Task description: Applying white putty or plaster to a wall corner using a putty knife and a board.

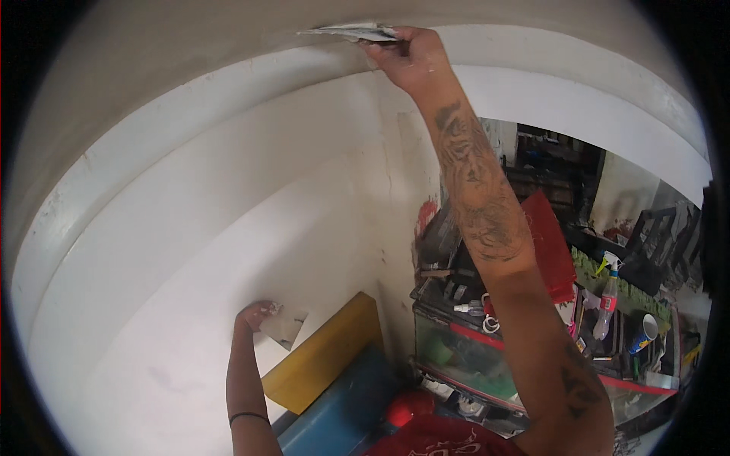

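Raised to the top of the view, my right hand [417,62] is closed on a flat putty knife [351,33] smeared with white paste. Its thin blade lies close against the grey ceiling [228,38], just above the pale curved moulding [190,99]. Whether the whole edge touches cannot be told. Low on the left, my left hand [257,314] grips a flat, square-cornered greyish plate [284,331] by its side, in front of the white wall [190,296]. White paste marks the fingers of this hand.
A yellow board [327,353] and a blue panel [346,395] stand below the plate. At right, a cluttered glass-fronted case [475,361] carries a spray bottle [607,300], a paper cup [643,334] and a red sheet [549,247]. Something round and red [411,406] lies below.
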`<state>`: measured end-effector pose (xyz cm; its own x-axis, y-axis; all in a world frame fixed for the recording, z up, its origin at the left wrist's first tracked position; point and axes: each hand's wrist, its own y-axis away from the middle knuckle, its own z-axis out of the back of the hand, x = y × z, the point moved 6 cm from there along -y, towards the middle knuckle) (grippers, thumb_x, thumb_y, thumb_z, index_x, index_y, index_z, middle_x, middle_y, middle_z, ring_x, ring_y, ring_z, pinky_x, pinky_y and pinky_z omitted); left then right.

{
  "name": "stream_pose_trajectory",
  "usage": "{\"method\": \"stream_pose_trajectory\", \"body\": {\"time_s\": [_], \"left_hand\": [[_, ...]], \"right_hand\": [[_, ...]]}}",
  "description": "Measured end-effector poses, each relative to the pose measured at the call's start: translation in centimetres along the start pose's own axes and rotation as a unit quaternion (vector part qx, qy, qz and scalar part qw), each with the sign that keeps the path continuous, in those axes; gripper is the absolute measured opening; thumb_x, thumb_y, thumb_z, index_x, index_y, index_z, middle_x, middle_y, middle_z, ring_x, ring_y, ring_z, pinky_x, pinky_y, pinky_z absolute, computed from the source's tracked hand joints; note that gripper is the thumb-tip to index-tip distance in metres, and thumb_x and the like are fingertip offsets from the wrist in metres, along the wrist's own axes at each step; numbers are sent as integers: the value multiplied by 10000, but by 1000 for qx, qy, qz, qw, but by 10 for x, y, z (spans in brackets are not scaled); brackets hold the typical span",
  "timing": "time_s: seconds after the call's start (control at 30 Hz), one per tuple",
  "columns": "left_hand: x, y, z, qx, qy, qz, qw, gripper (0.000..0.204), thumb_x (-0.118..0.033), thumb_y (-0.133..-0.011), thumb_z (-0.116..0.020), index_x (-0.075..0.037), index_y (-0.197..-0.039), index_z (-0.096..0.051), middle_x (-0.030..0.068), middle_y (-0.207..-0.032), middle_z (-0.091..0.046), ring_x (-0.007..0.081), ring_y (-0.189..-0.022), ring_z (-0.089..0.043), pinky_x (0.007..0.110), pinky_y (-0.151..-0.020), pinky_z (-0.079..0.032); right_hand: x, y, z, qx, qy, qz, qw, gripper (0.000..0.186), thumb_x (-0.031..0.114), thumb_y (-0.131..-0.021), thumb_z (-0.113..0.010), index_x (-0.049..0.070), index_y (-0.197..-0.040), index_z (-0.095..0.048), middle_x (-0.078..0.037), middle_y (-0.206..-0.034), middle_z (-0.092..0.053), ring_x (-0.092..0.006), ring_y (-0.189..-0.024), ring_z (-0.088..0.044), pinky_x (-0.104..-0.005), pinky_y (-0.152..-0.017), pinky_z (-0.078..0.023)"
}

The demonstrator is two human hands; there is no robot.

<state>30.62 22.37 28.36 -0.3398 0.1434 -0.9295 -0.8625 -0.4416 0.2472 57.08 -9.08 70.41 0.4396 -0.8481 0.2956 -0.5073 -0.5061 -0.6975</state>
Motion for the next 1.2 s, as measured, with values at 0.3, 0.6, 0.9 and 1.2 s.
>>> {"method": "stream_pose_trajectory", "body": {"time_s": [0.3, 0.6, 0.9, 1.2], "left_hand": [[6, -5, 14, 105, -144, -113, 978, 334, -137, -739, -515, -27, -1045, -443, 78, -990, -511, 157, -897, -491, 269, -745, -400], [23, -5, 23, -12, -91, -19, 996, 310, -161, -706, -551, -33, -983, -497, 72, -936, -542, 159, -881, -498, 273, -718, -406], [3, 11, 7, -84, -36, 87, 992, 284, -152, -704, -539, -27, -958, -514, 60, -928, -546, 139, -833, -496, 259, -716, -398], [4, 7, 6, 15, -8, -1, 1000, 310, -141, -696, -564, -22, -976, -503, 46, -938, -540, 111, -843, -486, 256, -722, -398]], "right_hand": [[42, 89, 7, -21, 310, 128, 942, 187, -57, -748, -322, -91, -889, -439, -162, -894, -495, -227, -797, -511, -304, -747, -439], [-39, 1, 39, -57, 31, -30, 997, 284, 33, -717, -305, -132, -945, -341, -242, -1016, -381, -367, -959, -386, -457, -867, -329], [-47, -44, 46, -57, 16, -27, 998, 350, 17, -681, -261, -125, -1000, -287, -249, -1059, -350, -403, -1005, -343, -535, -860, -305], [-42, -56, 39, -56, 2, -40, 998, 312, 9, -732, -235, -119, -1011, -291, -245, -1067, -338, -379, -1008, -344, -490, -880, -316]]}}
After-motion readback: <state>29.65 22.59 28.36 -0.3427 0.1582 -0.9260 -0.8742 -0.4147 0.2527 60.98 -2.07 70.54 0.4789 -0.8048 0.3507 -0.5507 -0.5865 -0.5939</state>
